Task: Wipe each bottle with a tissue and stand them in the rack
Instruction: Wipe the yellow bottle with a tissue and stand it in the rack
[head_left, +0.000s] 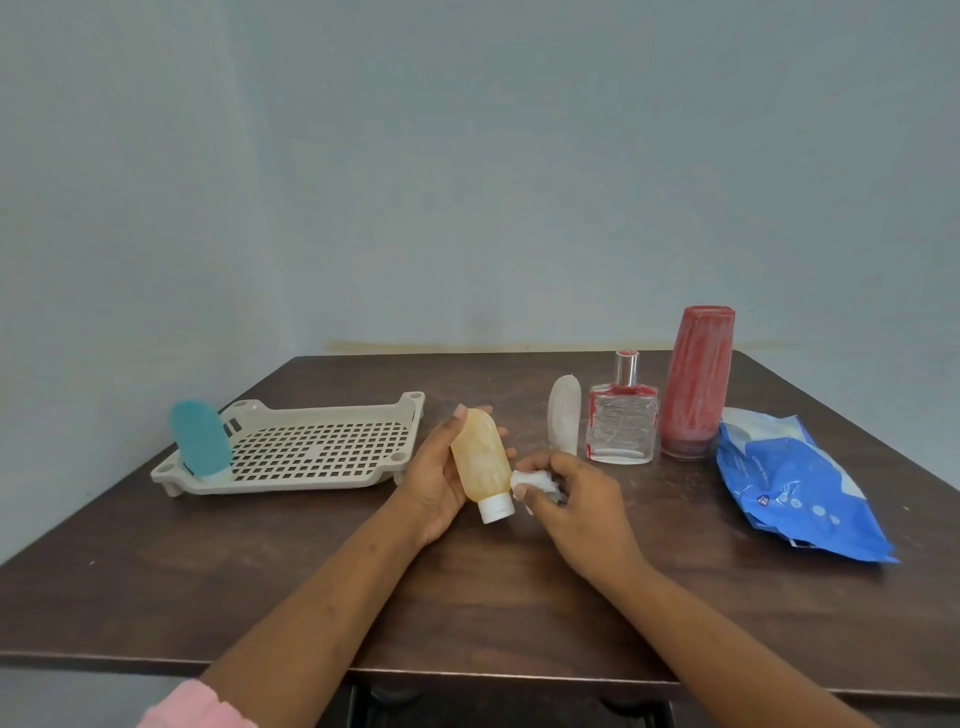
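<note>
My left hand (434, 480) holds a yellow-orange bottle (480, 457) with a white cap, tilted cap-down above the table's middle. My right hand (576, 501) pinches a crumpled white tissue (535, 480) right beside the bottle's lower side. A teal bottle (200, 439) stands cap-down at the left end of the beige perforated rack (322, 447). To the right stand a small white bottle (563, 415), a clear glass perfume bottle with red trim (621, 423) and a tall red bottle (698, 382).
A blue tissue pack (795, 488) lies at the right of the dark wooden table (467, 597), near its edge. A grey-blue wall stands behind the table. A pink sleeve (197, 706) shows at the bottom left.
</note>
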